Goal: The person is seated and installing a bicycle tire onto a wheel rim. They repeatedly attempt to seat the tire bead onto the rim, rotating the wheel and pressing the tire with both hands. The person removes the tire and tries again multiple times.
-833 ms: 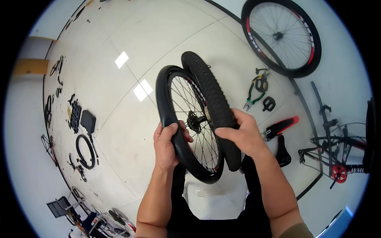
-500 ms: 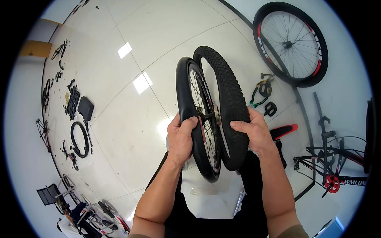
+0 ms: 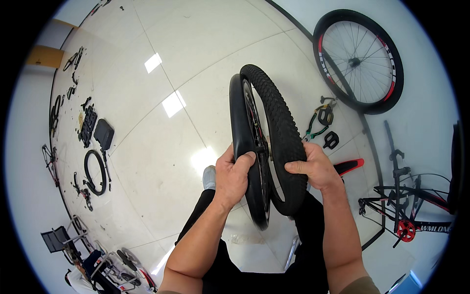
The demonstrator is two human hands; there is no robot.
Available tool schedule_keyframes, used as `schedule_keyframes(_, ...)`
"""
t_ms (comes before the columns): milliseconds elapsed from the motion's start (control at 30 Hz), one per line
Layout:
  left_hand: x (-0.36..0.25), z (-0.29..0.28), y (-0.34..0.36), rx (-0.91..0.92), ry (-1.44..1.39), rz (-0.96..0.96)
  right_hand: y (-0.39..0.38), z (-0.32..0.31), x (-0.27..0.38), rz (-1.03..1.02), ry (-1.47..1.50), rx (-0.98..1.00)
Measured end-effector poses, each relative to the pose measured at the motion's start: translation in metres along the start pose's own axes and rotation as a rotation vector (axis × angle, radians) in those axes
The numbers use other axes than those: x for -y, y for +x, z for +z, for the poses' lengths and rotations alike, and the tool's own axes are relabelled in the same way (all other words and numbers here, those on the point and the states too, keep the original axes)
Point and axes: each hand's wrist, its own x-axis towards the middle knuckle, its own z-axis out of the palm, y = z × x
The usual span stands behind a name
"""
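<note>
My left hand [image 3: 234, 174] is closed round the smooth black rubber ring [image 3: 240, 112] on a spoked bicycle wheel, which stands nearly edge-on between my legs. With fingers wrapped round its side and thumb across the tread, my right hand [image 3: 313, 166] grips a knobby black tyre [image 3: 280, 117] just right of the wheel. The tyre and wheel are side by side, close at the top with a narrow gap lower down. The wheel's hub and spokes are mostly hidden.
Another wheel [image 3: 357, 98] leans at upper right. Pliers [image 3: 317, 133], pedals [image 3: 331, 139], a red-edged fender [image 3: 353, 164] and a bicycle frame [image 3: 411, 188] lie at right. Scattered parts [image 3: 88, 126] lie at left. A folding chair [image 3: 55, 238] and a person in white [image 3: 77, 279] are lower left.
The wheel has turned from showing its spoked face to nearly edge-on and shifted right with my left hand. The tyre and right hand have also moved right. My left shoe has come into sight.
</note>
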Motion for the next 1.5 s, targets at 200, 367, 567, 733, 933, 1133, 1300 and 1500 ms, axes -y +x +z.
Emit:
schedule_keyframes(200, 0.001, 0.012, -0.009, 0.021, 0.123, 0.069, 0.001, -0.002, -0.003, -0.015, 0.092, 0.041)
schedule_keyframes(367, 0.008, 0.021, -0.012, 0.094, 0.078, 0.035, -0.003, -0.013, -0.003, -0.021, 0.045, 0.098)
schedule_keyframes(567, 0.025, 0.03, -0.019, 0.082, 0.153, 0.13, -0.008, -0.001, 0.011, 0.048, -0.095, 0.045)
schedule_keyframes(733, 0.027, 0.059, -0.039, 0.196, 0.196, 0.051, -0.005, 0.009, 0.023, -0.035, 0.053, -0.344)
schedule_keyframes(933, 0.038, 0.067, -0.046, 0.281, 0.2, 0.184, -0.011, 0.001, 0.029, 0.001, -0.079, -0.315)
schedule_keyframes(1133, 0.053, 0.054, -0.044, 0.18, 0.502, 0.461, -0.009, 0.003, 0.031, -0.029, -0.109, -0.295)
schedule_keyframes(1300, 0.047, 0.012, 0.006, -0.185, -0.054, -0.026, -0.007, 0.011, 0.035, -0.042, -0.141, -0.36)
schedule_keyframes(1500, 0.184, -0.061, 0.062, -0.515, 0.21, -0.269, -0.002, 0.001, 0.034, -0.055, -0.058, -0.338)
